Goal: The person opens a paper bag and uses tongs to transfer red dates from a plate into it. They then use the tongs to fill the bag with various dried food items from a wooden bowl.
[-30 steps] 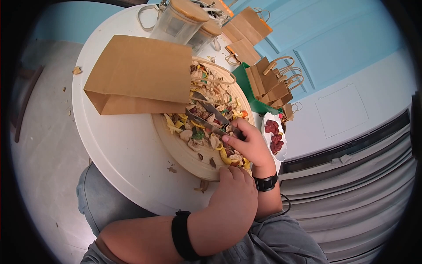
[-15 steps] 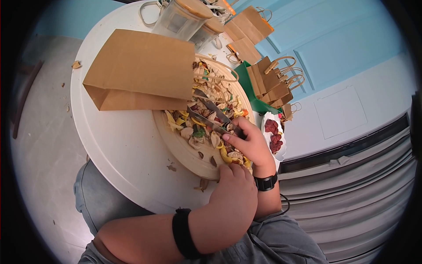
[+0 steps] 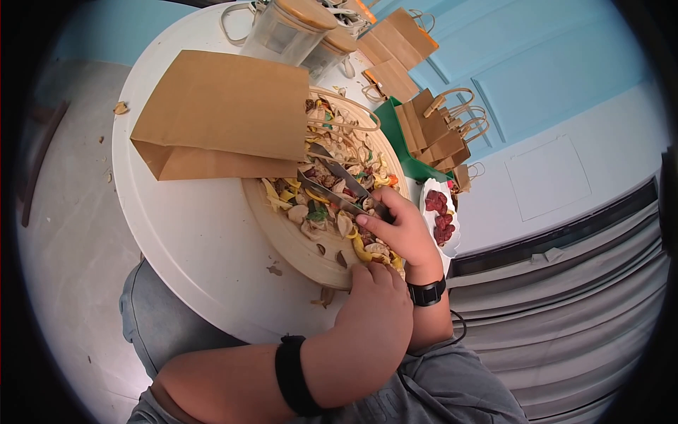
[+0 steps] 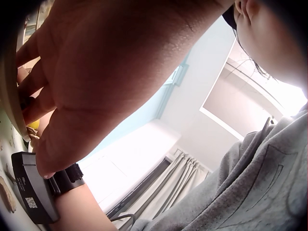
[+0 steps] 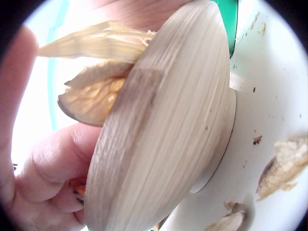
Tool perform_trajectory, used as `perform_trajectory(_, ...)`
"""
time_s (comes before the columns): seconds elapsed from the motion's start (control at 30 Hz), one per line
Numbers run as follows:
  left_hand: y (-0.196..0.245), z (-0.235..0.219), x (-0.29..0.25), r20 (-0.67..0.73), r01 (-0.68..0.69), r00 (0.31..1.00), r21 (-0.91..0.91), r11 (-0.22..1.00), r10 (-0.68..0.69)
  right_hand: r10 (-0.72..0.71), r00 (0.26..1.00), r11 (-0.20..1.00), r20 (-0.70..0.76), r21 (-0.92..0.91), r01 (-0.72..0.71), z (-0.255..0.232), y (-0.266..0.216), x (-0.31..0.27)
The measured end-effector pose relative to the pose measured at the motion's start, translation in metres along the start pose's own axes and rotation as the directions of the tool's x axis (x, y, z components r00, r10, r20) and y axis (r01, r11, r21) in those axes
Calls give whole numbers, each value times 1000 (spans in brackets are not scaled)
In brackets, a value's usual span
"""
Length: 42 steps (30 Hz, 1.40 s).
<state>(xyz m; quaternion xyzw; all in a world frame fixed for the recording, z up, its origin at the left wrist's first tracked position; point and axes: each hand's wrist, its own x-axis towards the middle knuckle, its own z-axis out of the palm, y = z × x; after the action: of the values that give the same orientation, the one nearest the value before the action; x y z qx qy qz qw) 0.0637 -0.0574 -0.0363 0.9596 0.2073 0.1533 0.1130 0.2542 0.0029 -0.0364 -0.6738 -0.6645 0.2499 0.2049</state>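
Observation:
My right hand (image 3: 401, 230) grips metal tongs (image 3: 337, 196), whose two arms reach apart into a mix of dried pieces, pale slices, yellow peels and green bits (image 3: 314, 212). A shallow, light wood-coloured bowl (image 3: 286, 244) holds the mix. My left hand (image 3: 378, 300) holds the bowl's near rim, its fingers over the edge; in the left wrist view the thumb (image 4: 45, 163) is apart from the fingers, outside the rim. A brown paper bag (image 3: 219, 116) lies on its side, its open end and handles over the bowl. Its inside is hidden. The right wrist view shows the bowl's outer wall (image 5: 178, 110) close up.
Clear jars with wooden lids (image 3: 286, 35) stand behind the bag. A green box (image 3: 395, 134) holds several small paper bags (image 3: 427, 131). A white scalloped dish (image 3: 432, 191) with dark red pieces sits right of the bowl. Scraps (image 3: 274, 270) lie on the round white table (image 3: 205, 254).

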Motion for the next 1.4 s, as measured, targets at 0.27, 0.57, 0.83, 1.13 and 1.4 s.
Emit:
perform_trajectory(0.27, 0, -2, 0, 17, -4, 1000, 8, 1000, 4, -65, 998, 990, 7, -121, 65, -1, 0, 0)
perform_trajectory(0.57, 0, -2, 1, 35, 1, 999, 5, 1000, -1, -7, 1000, 1000, 26, -26, 8, 0, 5, 1)
perform_trajectory(0.83, 1, 0, 0, 15, 11, 1000, -2, 1000, -11, -20, 999, 999, 32, -37, 22, -1, 8, 2)
perform_trajectory(1.13, 0, -4, 1, 53, -4, 999, -24, 1000, 5, -23, 999, 999, 30, -41, 24, -1, 6, 2)
perform_trajectory(1.4, 0, -3, 0, 30, -4, 1000, -7, 1000, 5, 8, 1000, 999, -17, 52, -7, 2, 3, 0)
